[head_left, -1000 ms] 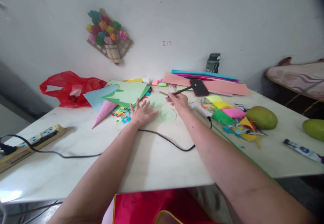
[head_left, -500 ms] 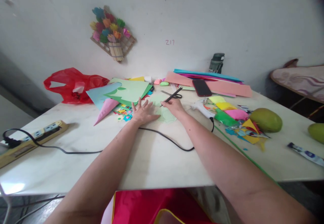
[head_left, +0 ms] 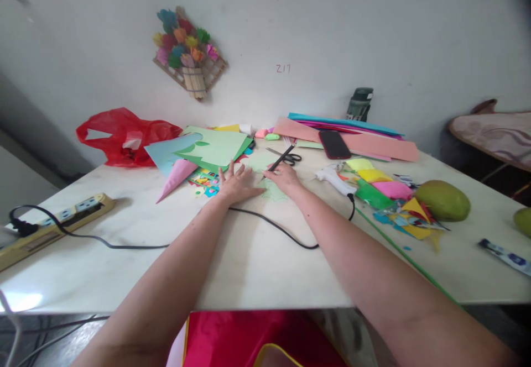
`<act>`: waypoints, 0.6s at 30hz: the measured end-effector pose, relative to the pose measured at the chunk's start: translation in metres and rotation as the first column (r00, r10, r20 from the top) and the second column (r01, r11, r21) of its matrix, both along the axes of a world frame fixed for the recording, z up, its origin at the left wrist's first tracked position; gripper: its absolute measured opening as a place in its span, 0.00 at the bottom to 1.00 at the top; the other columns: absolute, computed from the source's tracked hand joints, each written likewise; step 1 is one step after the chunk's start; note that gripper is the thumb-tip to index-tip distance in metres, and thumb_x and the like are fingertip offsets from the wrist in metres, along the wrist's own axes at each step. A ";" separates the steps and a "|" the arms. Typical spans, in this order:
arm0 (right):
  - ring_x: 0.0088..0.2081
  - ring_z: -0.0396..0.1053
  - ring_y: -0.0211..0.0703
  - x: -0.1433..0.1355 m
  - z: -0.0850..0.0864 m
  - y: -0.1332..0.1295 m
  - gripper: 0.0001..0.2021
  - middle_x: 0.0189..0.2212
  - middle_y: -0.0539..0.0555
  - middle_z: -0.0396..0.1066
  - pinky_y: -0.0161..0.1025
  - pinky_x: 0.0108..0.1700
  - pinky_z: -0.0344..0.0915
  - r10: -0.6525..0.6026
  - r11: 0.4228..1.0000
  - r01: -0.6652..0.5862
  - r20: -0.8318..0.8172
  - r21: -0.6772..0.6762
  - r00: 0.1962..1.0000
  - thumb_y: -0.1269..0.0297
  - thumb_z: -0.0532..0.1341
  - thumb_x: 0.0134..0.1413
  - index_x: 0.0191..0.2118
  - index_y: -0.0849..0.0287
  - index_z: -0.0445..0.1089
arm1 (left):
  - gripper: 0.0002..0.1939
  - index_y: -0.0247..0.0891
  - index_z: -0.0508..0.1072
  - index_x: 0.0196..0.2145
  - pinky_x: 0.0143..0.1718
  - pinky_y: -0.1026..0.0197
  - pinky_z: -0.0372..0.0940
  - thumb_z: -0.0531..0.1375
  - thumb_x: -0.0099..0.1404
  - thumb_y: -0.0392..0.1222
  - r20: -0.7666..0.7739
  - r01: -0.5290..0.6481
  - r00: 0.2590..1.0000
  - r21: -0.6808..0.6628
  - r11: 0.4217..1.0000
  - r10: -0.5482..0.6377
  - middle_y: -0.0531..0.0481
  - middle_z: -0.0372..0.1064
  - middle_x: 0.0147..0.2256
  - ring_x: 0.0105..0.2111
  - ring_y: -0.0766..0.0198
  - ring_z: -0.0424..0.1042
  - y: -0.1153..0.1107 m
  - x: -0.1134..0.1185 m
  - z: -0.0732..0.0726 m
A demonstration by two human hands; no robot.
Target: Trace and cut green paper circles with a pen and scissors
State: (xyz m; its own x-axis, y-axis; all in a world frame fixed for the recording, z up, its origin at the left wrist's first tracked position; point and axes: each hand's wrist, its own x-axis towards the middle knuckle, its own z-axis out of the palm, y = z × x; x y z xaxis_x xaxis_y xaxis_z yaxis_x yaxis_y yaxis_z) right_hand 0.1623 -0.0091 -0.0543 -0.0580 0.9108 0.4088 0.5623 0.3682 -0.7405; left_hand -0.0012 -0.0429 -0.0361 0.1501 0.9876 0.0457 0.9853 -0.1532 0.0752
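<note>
My right hand [head_left: 284,178] is closed around a black pen [head_left: 282,157], its tip down at a pale green paper [head_left: 274,192] on the white table. My left hand [head_left: 237,184] lies with fingers spread on the left part of that paper. Just behind the right hand are black scissors [head_left: 292,158]. Small colourful paper scraps [head_left: 203,182] lie left of my left hand, beside a pink paper cone [head_left: 176,178] and green sheets [head_left: 215,147].
A white glue gun [head_left: 335,179] with a black cord lies right of my right hand. Further right are clay packs [head_left: 375,182] and a green mango [head_left: 442,200]. Behind are a phone [head_left: 334,145] and stacked papers. A red bag [head_left: 128,135] and power strip [head_left: 62,226] are at left.
The view has shifted slightly, so most things appear a little further right. The pen in my right hand has moved slightly left relative to the scissors. My left hand remains spread on the paper.
</note>
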 end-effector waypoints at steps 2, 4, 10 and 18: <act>0.44 0.68 0.43 0.000 0.000 0.000 0.07 0.38 0.53 0.73 0.40 0.46 0.63 0.004 1.000 -0.004 0.004 0.003 1.000 0.58 0.62 0.44 0.26 0.56 0.73 | 0.48 0.43 0.49 0.62 0.55 0.37 0.19 0.47 0.49 0.72 0.000 0.001 1.000 -0.005 1.000 -0.001 0.50 0.37 0.63 0.61 0.48 0.20 0.000 0.000 0.000; 0.44 0.67 0.43 -0.001 0.000 -0.001 0.07 0.39 0.53 0.72 0.40 0.46 0.63 0.012 1.000 -0.012 0.015 0.006 1.000 0.58 0.62 0.44 0.26 0.56 0.73 | 0.48 0.45 0.48 0.62 0.55 0.37 0.20 0.48 0.49 0.72 0.001 0.000 1.000 -0.010 1.000 0.000 0.51 0.37 0.63 0.61 0.48 0.20 0.000 0.000 0.001; 0.47 0.65 0.46 -0.002 0.006 -0.007 0.08 0.41 0.52 0.72 0.44 0.51 0.58 0.046 0.999 -0.046 0.051 -0.008 0.998 0.57 0.63 0.44 0.24 0.56 0.73 | 0.47 0.45 0.49 0.61 0.56 0.36 0.21 0.49 0.49 0.71 0.012 -0.004 1.000 -0.010 1.000 0.005 0.51 0.39 0.63 0.62 0.48 0.21 0.002 0.001 -0.001; 0.48 0.64 0.47 -0.003 0.007 -0.008 0.08 0.42 0.51 0.71 0.45 0.52 0.56 0.069 0.997 -0.068 0.082 -0.023 0.994 0.58 0.63 0.44 0.23 0.56 0.72 | 0.44 0.46 0.50 0.61 0.56 0.37 0.21 0.50 0.51 0.69 0.026 -0.007 1.000 -0.012 1.000 0.007 0.52 0.39 0.63 0.62 0.48 0.21 0.002 0.001 -0.002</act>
